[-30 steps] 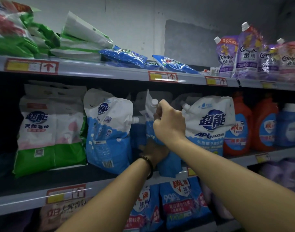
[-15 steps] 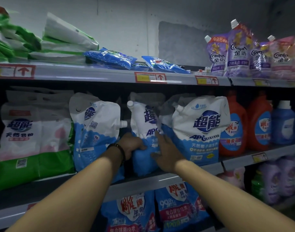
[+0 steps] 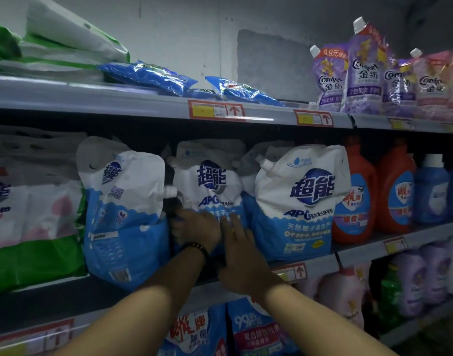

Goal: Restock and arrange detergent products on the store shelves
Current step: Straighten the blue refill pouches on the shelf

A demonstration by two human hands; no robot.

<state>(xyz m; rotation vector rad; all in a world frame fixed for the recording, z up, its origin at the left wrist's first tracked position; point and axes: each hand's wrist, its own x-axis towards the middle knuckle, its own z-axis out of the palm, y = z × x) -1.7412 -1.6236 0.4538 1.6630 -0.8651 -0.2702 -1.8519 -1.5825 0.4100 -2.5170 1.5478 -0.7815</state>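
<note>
Pressing on middle pouch, both hands at its lower front. The pouch is white-blue detergent with a spout cap, and it stands upright on the middle shelf

Left hand, with a black wristband, has its fingers curled round the middle pouch's lower left edge, gripping it. The fingertips go into the dark gap there and are partly hidden

Right hand lies flat against the middle pouch's lower right front, fingers straight and spread, not closed on anything, touching the left hand's back

Left pouch sits just left of the middle pouch, turned sideways and leaning, its spout pointing at the middle pouch. Right pouch is just right of it, touching, label facing out

Orange bottles stand further right of the middle pouch, with a blue bottle beyond them. Green-white bags are well left of it

Above the middle pouch, blue flat packets lie down; up and to its right stand purple softener pouches

Below the middle pouch are more blue pouches, labels partly cut off
</note>
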